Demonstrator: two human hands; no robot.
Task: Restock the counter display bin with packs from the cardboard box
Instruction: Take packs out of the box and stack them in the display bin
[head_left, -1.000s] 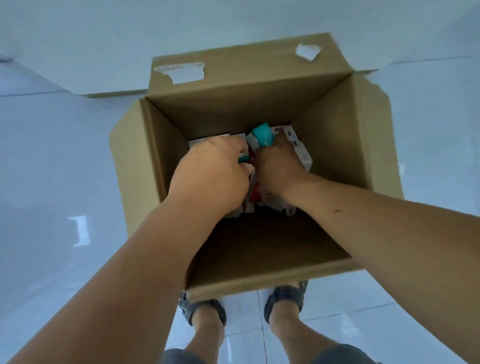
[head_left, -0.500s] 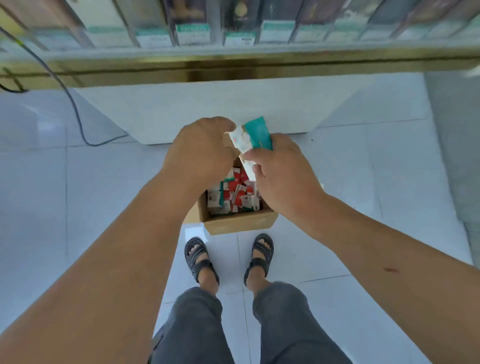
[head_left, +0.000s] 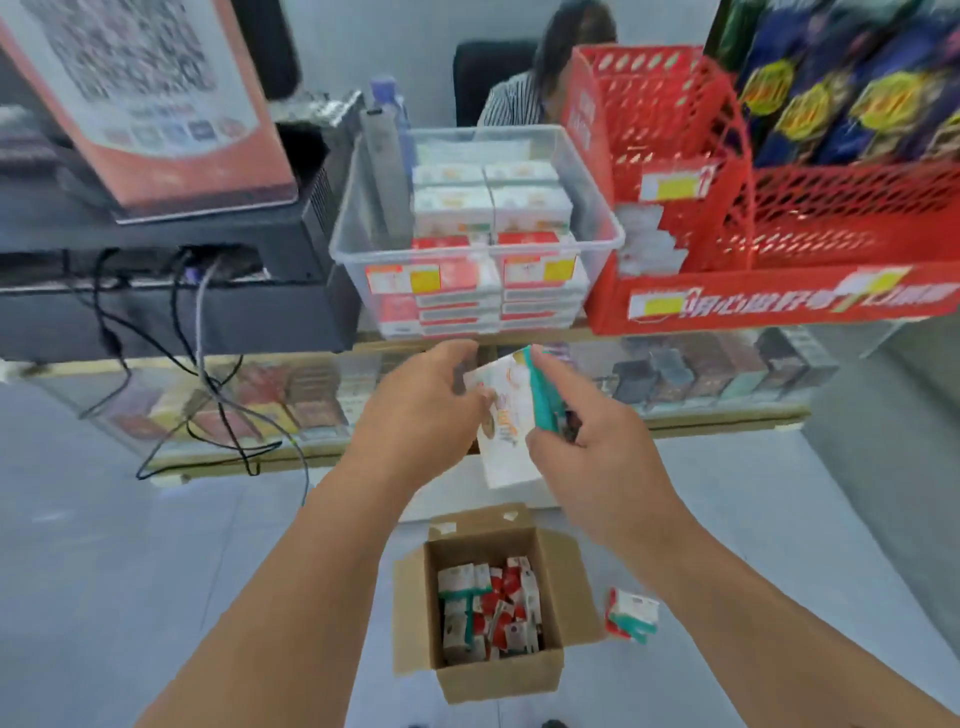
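Note:
Both hands hold a small stack of packs (head_left: 506, 415), white with teal edges, at chest height below the counter's front edge. My left hand (head_left: 421, 410) grips the stack's left side, and my right hand (head_left: 587, 441) grips its right side. The clear plastic display bin (head_left: 597, 208) stands on the counter just above, holding several stacked white and red packs. The open cardboard box (head_left: 498, 670) sits on the floor below my arms, with several red, white and teal packs inside.
A red mesh display basket (head_left: 779, 228) with snack bags stands right of the bin. A black register with a sign (head_left: 156, 156) and hanging cables is on the left. Loose packs (head_left: 631, 616) lie on the floor right of the box. A person (head_left: 545, 78) sits behind the counter.
My hands lifted the packs out of the box and up to counter height. My view rose from the box's inside to the counter and the bin.

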